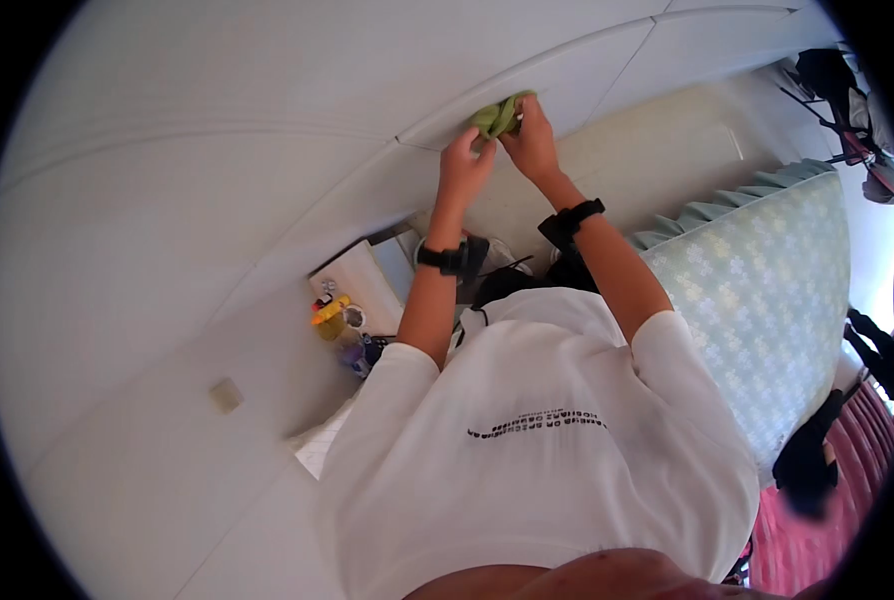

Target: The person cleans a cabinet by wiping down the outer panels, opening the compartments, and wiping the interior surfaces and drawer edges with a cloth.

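Note:
A crumpled green cloth (497,118) is held between my two hands, near a seam of the white panelled surface (377,85). My left hand (467,165) pinches its lower left side with closed fingers. On its right side, my right hand (533,140) grips the cloth, fingers bent around it. Both wrists carry black bands. Both arms reach forward from a white short-sleeved shirt.
To the right stands a bed with a pale floral cover (757,285) and a ruffled edge. At left, a small table (359,283) holds yellow and other small items. A pink curtain (797,535) hangs lower right; dark clothing-like shapes (812,460) are near it.

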`<state>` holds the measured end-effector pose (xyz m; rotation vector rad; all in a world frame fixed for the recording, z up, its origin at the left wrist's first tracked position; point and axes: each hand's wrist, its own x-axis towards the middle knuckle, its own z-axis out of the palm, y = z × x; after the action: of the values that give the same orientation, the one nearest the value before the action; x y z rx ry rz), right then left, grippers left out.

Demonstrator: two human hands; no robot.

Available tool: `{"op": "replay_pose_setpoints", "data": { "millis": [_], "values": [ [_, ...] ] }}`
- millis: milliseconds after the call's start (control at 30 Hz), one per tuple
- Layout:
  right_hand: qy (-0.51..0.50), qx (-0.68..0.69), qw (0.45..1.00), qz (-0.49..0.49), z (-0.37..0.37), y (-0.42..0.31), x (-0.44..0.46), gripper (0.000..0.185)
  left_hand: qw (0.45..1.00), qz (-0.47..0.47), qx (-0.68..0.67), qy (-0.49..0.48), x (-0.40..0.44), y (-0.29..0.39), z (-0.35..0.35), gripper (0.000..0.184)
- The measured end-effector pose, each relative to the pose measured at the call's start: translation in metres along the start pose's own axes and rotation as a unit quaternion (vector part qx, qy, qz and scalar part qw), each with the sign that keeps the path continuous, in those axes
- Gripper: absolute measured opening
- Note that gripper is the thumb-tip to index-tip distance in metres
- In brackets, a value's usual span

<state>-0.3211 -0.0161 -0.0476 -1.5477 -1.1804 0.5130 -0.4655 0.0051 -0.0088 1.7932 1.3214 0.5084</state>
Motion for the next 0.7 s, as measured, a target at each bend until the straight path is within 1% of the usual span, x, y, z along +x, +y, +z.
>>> {"op": "replay_pose_setpoints", "data": {
  "millis": [33,67,100,167,200,233,267,300,333,367,400,433,500,567,600,633,700],
  "values": [
    [-0.021,0.030,0.999,0.027,0.007,0.012,-0.001,0.049,1.000,0.004,0.010,-0.002,-0.008,-0.002,0.002,0.032],
    [-0.020,0.066,0.996,0.049,0.011,0.015,-0.004,0.047,0.999,-0.003,-0.008,0.050,-0.015,-0.004,0.003,0.032],
    [-0.011,0.075,0.996,0.044,0.019,0.020,-0.009,0.047,0.994,-0.008,-0.026,0.101,-0.018,-0.007,0.003,0.032],
    [-0.006,0.163,0.975,0.149,0.034,0.030,-0.017,0.045,0.995,-0.002,-0.009,0.100,-0.019,-0.022,0.004,0.033],
    [0.000,0.169,0.975,0.145,0.035,0.030,-0.016,0.045,0.995,-0.010,-0.002,0.097,-0.021,-0.015,0.002,0.035],
    [0.013,0.204,0.967,0.151,0.035,0.032,-0.014,0.043,0.995,-0.002,0.000,0.097,-0.021,-0.008,0.000,0.035],
    [0.027,0.238,0.958,0.157,0.031,0.034,-0.011,0.042,0.997,0.001,0.025,0.077,-0.020,0.015,-0.007,0.037],
    [0.032,0.237,0.959,0.155,0.017,0.030,-0.002,0.042,0.997,0.002,0.049,0.057,-0.019,0.030,-0.012,0.040],
    [0.108,0.211,0.966,0.105,0.001,0.030,0.012,0.043,0.997,0.006,0.047,0.055,-0.014,0.038,-0.012,0.040],
    [0.181,0.183,0.965,0.054,-0.020,0.025,0.024,0.045,0.999,0.037,-0.004,0.027,-0.009,0.044,-0.012,0.037],
    [0.180,0.181,0.966,0.050,-0.046,0.012,0.038,0.045,0.996,0.068,-0.056,0.000,-0.004,0.048,-0.012,0.035],
    [0.187,0.188,0.963,0.052,-0.074,-0.006,0.053,0.046,0.996,0.071,-0.059,0.002,-0.001,0.046,-0.010,0.035],
    [0.200,0.195,0.959,0.049,-0.101,-0.016,0.067,0.048,0.988,0.035,-0.153,-0.011,0.008,0.033,-0.005,0.034],
    [0.137,0.055,0.986,-0.084,-0.116,-0.017,0.073,0.049,0.987,0.035,-0.156,-0.003,0.012,0.023,0.000,0.032],
    [0.121,0.006,0.989,-0.086,-0.111,-0.012,0.070,0.048,0.987,0.025,-0.159,0.009,0.010,0.029,0.002,0.030],
    [0.125,0.001,0.988,-0.087,-0.109,-0.007,0.069,0.048,0.986,0.029,-0.161,0.004,0.007,0.035,0.005,0.030],
    [0.067,0.082,0.994,-0.041,-0.108,-0.001,0.069,0.048,0.998,0.059,-0.006,0.034,-0.003,0.074,0.002,0.027]
  ]
}}
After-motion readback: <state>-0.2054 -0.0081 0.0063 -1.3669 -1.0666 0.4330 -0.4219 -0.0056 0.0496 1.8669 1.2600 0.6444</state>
